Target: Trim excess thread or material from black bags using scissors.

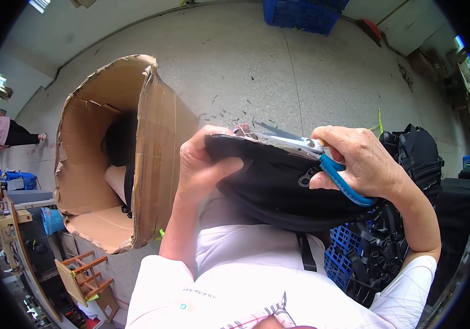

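A black fabric bag [270,183] lies across my lap, its raw edge with loose pale threads turned up. My left hand [204,162] is closed on the left end of that edge, thumb on the near face and fingers behind. In my right hand [364,159] is a pair of scissors [340,180] with blue handles. Their metal blades point left along the upper edge of the bag, close to the threads. Whether the blades touch a thread cannot be made out. A small dark ring-shaped fitting [304,179] sits on the bag near my right thumb.
A big open cardboard box [166,126] with black items inside stands at left. Black backpacks [418,156] and a blue crate [342,252] holding black straps are at right. Dark scraps litter the floor [246,71]. A wooden stool [84,274] and another person [12,131] are at far left.
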Action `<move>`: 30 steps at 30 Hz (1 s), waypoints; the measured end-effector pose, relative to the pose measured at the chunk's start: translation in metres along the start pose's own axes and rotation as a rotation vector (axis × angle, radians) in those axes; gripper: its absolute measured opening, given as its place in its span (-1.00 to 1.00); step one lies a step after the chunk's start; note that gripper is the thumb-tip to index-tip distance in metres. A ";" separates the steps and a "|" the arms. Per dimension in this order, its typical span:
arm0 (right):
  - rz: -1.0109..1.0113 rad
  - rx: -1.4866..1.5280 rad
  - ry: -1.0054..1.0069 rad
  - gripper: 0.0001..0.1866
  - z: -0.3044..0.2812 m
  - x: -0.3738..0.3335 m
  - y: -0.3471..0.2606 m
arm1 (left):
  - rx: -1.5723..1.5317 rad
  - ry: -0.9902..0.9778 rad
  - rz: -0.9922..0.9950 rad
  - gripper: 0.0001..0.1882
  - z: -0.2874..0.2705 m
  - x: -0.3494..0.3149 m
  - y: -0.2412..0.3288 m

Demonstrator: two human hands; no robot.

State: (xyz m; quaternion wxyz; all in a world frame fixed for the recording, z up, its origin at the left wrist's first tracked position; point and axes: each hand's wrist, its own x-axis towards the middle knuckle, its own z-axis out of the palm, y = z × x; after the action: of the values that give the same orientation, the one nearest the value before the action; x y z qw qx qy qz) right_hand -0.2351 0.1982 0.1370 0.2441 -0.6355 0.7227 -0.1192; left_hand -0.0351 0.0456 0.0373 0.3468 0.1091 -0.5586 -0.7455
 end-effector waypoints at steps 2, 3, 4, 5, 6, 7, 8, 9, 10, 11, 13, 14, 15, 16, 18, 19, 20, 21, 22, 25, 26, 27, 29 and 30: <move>-0.020 0.005 -0.012 -0.27 0.001 0.003 -0.001 | 0.012 -0.013 -0.004 -0.63 0.001 0.000 0.000; -0.039 0.011 -0.027 -0.26 0.002 0.005 -0.001 | 0.013 -0.015 -0.001 -0.63 0.002 0.000 0.000; 0.003 0.044 -0.073 -0.24 0.000 0.006 -0.004 | 0.011 -0.026 0.004 -0.63 0.004 0.000 0.001; 0.000 0.044 -0.072 -0.24 -0.001 0.008 -0.005 | 0.010 -0.035 0.009 -0.63 0.005 0.000 0.001; -0.016 0.036 -0.079 -0.25 -0.001 0.009 -0.005 | 0.012 -0.035 0.011 -0.63 0.006 0.000 0.002; -0.032 0.028 -0.086 -0.27 -0.001 0.011 -0.006 | 0.034 -0.037 -0.001 -0.63 0.007 0.000 0.001; -0.037 0.027 -0.087 -0.27 -0.001 0.013 -0.007 | 0.057 -0.035 -0.011 -0.61 0.008 -0.001 0.002; -0.026 0.053 -0.108 -0.30 -0.001 0.016 -0.009 | 0.059 -0.031 -0.009 -0.61 0.009 -0.001 0.003; -0.015 0.079 -0.130 -0.33 -0.002 0.018 -0.010 | 0.030 -0.020 -0.028 -0.61 0.011 -0.002 0.004; -0.020 0.077 -0.133 -0.33 -0.002 0.019 -0.011 | 0.001 -0.008 -0.046 -0.62 0.012 -0.002 0.004; -0.030 0.073 -0.136 -0.37 -0.005 0.019 -0.013 | 0.023 -0.003 -0.002 -0.61 0.010 -0.002 -0.001; -0.033 0.070 -0.138 -0.37 -0.004 0.019 -0.012 | 0.090 -0.040 0.020 -0.61 0.007 -0.001 -0.001; -0.042 0.072 -0.118 -0.38 -0.001 0.017 -0.009 | 0.158 -0.077 0.042 -0.61 0.006 -0.001 -0.002; -0.051 0.075 -0.098 -0.38 -0.001 0.016 -0.007 | 0.158 -0.074 0.045 -0.61 0.006 0.000 -0.002; -0.090 0.103 -0.076 -0.40 -0.002 0.018 -0.005 | 0.123 -0.093 0.045 -0.62 0.008 0.001 -0.001; -0.126 0.133 -0.053 -0.42 -0.002 0.020 -0.004 | 0.124 -0.089 0.046 -0.62 0.009 0.002 0.000; -0.127 0.130 -0.055 -0.42 -0.002 0.021 -0.003 | 0.121 -0.111 0.060 -0.63 0.009 0.002 0.001; -0.155 0.170 -0.066 -0.43 -0.001 0.024 -0.002 | 0.118 -0.132 0.073 -0.65 0.009 0.003 0.001; -0.184 0.211 -0.080 -0.44 0.000 0.026 -0.002 | 0.118 -0.125 0.074 -0.65 0.009 0.003 0.000; -0.139 0.215 -0.119 -0.47 -0.006 0.034 -0.013 | 0.233 -0.185 0.017 -0.69 0.004 0.003 0.004; -0.144 0.154 -0.134 -0.49 -0.009 0.034 -0.017 | 0.203 -0.186 0.001 -0.70 0.005 0.004 0.007; -0.202 0.154 -0.172 -0.49 -0.010 0.034 -0.022 | 0.184 -0.174 -0.012 -0.72 0.003 0.002 0.012; -0.243 0.044 0.133 -0.53 -0.011 0.035 -0.025 | 0.123 0.009 -0.008 -0.74 -0.010 -0.011 0.021; -0.240 -0.014 0.250 -0.52 -0.016 0.032 -0.018 | 0.017 0.096 -0.008 -0.76 -0.015 -0.014 0.024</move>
State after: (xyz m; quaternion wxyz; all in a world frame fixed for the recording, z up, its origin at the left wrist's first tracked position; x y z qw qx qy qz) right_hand -0.2298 0.1619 0.1532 0.1317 -0.6993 0.6671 -0.2206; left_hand -0.0070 0.0394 0.0510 0.3694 0.1501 -0.5473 -0.7358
